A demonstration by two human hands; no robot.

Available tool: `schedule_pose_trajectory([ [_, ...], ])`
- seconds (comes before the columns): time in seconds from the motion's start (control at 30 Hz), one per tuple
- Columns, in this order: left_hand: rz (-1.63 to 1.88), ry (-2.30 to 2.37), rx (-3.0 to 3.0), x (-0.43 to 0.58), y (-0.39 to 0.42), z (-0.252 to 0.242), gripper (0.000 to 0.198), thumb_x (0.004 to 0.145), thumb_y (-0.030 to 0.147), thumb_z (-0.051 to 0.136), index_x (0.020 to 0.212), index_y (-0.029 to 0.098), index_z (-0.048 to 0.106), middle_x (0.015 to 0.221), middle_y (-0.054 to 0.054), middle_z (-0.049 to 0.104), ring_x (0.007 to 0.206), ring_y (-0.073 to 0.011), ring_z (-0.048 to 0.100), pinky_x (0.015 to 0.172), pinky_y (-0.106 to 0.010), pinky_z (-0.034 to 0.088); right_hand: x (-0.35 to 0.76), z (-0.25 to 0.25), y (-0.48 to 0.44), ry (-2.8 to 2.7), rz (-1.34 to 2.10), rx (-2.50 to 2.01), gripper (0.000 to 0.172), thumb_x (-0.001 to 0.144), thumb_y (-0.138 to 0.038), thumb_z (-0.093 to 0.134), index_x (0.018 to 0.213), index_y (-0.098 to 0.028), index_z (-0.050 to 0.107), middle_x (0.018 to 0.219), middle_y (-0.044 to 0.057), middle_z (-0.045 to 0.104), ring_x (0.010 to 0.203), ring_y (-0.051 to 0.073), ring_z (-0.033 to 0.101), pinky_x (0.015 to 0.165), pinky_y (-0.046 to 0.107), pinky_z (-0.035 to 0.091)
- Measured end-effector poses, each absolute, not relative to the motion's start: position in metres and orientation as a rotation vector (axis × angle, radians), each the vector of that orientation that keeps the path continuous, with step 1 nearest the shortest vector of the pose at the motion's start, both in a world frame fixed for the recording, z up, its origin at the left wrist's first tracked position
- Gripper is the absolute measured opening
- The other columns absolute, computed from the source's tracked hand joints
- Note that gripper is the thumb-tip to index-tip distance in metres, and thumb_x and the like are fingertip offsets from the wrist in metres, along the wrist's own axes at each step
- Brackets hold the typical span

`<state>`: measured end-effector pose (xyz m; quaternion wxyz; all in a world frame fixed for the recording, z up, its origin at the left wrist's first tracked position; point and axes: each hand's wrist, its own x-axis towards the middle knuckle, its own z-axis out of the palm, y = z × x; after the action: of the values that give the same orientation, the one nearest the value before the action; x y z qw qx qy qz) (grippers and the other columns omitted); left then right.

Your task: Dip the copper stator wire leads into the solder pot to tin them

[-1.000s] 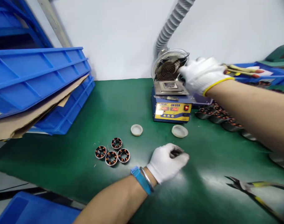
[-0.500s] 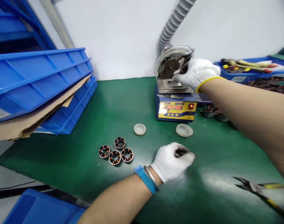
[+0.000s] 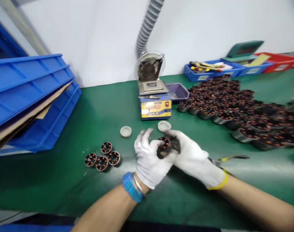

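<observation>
Both my hands wear white gloves with darkened fingertips and meet above the green table. Between them is a motor stator, a dark ring with copper windings, its far side partly hidden by fingers. My left hand closes on it from the left, thumb against the ring and other fingers raised. From the right, my right hand grips it with fingers curled round. Left of my hands stand several more stators in a small cluster. Just beyond my fingers are two shallow white dishes, a left dish and a right dish.
A blue and yellow solder pot stands at the back under a grey hose. Many stators cover the right side. Pliers lie behind my right wrist. Stacked blue crates border the left.
My right hand has come from the solder pot down to my left hand, and both now hold a stator. The view has swung right, showing the large group of stators.
</observation>
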<state>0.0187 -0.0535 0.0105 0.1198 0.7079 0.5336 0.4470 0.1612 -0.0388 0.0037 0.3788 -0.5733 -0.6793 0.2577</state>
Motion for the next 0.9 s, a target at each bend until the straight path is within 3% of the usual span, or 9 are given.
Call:
schedule_pose_trajectory([
  [0.1, 1.088, 1.58, 2.26, 0.018, -0.06, 0.012, 0.008, 0.076, 0.028, 0.074, 0.076, 0.021, 0.072, 0.135, -0.01, 0.063, 0.137, -0.0366, 0.047, 0.112, -0.057, 0.041, 0.161, -0.003, -0.051, -1.837, 0.595, -1.467, 0.05, 0.073, -0.032, 0.06, 0.123, -0.022, 0.059, 0.117, 0.011, 0.067, 0.104, 0.024, 0.068, 0.093, 0.04, 0.057],
  [0.23, 0.849, 1.686, 2.511, 0.004, -0.069, 0.02, 0.01, 0.082, 0.026, 0.068, 0.077, 0.021, 0.075, 0.144, -0.01, 0.059, 0.141, -0.0409, 0.041, 0.113, -0.063, 0.036, 0.2, 0.026, -0.045, -2.055, 0.319, -1.599, 0.075, 0.069, -0.043, 0.07, 0.139, -0.026, 0.051, 0.129, 0.011, 0.061, 0.116, 0.03, 0.062, 0.094, 0.042, 0.055],
  [0.3, 0.687, 1.816, 2.6, -0.011, -0.074, 0.026, 0.013, 0.084, 0.026, 0.066, 0.077, 0.021, 0.076, 0.144, -0.011, 0.058, 0.141, -0.0436, 0.04, 0.113, -0.069, 0.031, 0.237, 0.038, -0.042, -1.963, 0.074, -1.842, 0.08, 0.069, -0.05, 0.07, 0.142, -0.021, 0.049, 0.124, 0.017, 0.061, 0.114, 0.036, 0.061, 0.09, 0.049, 0.053],
  [0.4, 0.415, 2.034, 2.678, -0.041, -0.079, 0.036, 0.018, 0.084, 0.026, 0.063, 0.072, 0.021, 0.076, 0.137, -0.012, 0.064, 0.135, -0.046, 0.047, 0.108, -0.072, 0.033, 0.297, 0.041, -0.041, -1.784, -0.263, -2.227, 0.066, 0.079, -0.051, 0.058, 0.134, -0.015, 0.053, 0.104, 0.025, 0.064, 0.098, 0.044, 0.062, 0.078, 0.057, 0.049],
  [0.5, 0.244, 2.176, 2.711, -0.066, -0.085, 0.048, 0.019, 0.083, 0.028, 0.063, 0.073, 0.02, 0.077, 0.132, -0.016, 0.065, 0.131, -0.0486, 0.049, 0.103, -0.074, 0.034, 0.341, 0.029, -0.041, -1.722, -0.327, -2.278, 0.041, 0.082, -0.042, 0.051, 0.118, -0.026, 0.061, 0.096, 0.02, 0.066, 0.099, 0.042, 0.062, 0.085, 0.062, 0.043],
  [0.57, 0.37, 2.175, 2.676, -0.069, -0.092, 0.054, 0.017, 0.078, 0.032, 0.068, 0.082, 0.018, 0.077, 0.135, -0.019, 0.063, 0.132, -0.05, 0.046, 0.105, -0.075, 0.032, 0.355, 0.021, -0.04, -1.746, -0.303, -2.244, 0.033, 0.085, -0.038, 0.045, 0.11, -0.029, 0.064, 0.091, 0.017, 0.067, 0.1, 0.04, 0.063, 0.093, 0.066, 0.038],
  [0.7, 0.986, 1.781, 2.149, -0.037, -0.101, 0.058, 0.04, 0.08, 0.04, 0.068, 0.114, 0.019, 0.069, 0.141, -0.017, 0.059, 0.13, -0.0374, 0.054, 0.108, -0.057, 0.043, 0.333, 0.02, -0.042, -1.827, -0.277, -2.135, 0.04, 0.087, -0.04, 0.04, 0.113, -0.026, 0.067, 0.097, 0.018, 0.07, 0.103, 0.041, 0.063, 0.104, 0.068, 0.031],
  [0.8, 0.943, 1.287, 1.433, 0.008, -0.091, 0.048, 0.053, 0.091, 0.05, 0.054, 0.134, 0.019, 0.055, 0.132, -0.016, 0.064, 0.098, -0.0243, 0.07, 0.086, -0.041, 0.058, 0.275, 0.029, -0.05, -1.976, -0.072, -1.835, 0.042, 0.083, -0.04, 0.049, 0.119, -0.025, 0.067, 0.107, 0.014, 0.071, 0.105, 0.036, 0.064, 0.102, 0.059, 0.043],
  [0.9, 0.823, 1.009, 0.906, 0.042, -0.071, 0.031, 0.062, 0.091, 0.065, 0.044, 0.123, 0.015, 0.059, 0.102, -0.012, 0.072, 0.063, -0.0146, 0.066, 0.057, -0.027, 0.054, 0.214, 0.039, -0.06, -2.079, 0.228, -1.479, 0.045, 0.072, -0.035, 0.058, 0.114, -0.027, 0.07, 0.112, 0.009, 0.071, 0.114, 0.036, 0.063, 0.105, 0.058, 0.044],
])
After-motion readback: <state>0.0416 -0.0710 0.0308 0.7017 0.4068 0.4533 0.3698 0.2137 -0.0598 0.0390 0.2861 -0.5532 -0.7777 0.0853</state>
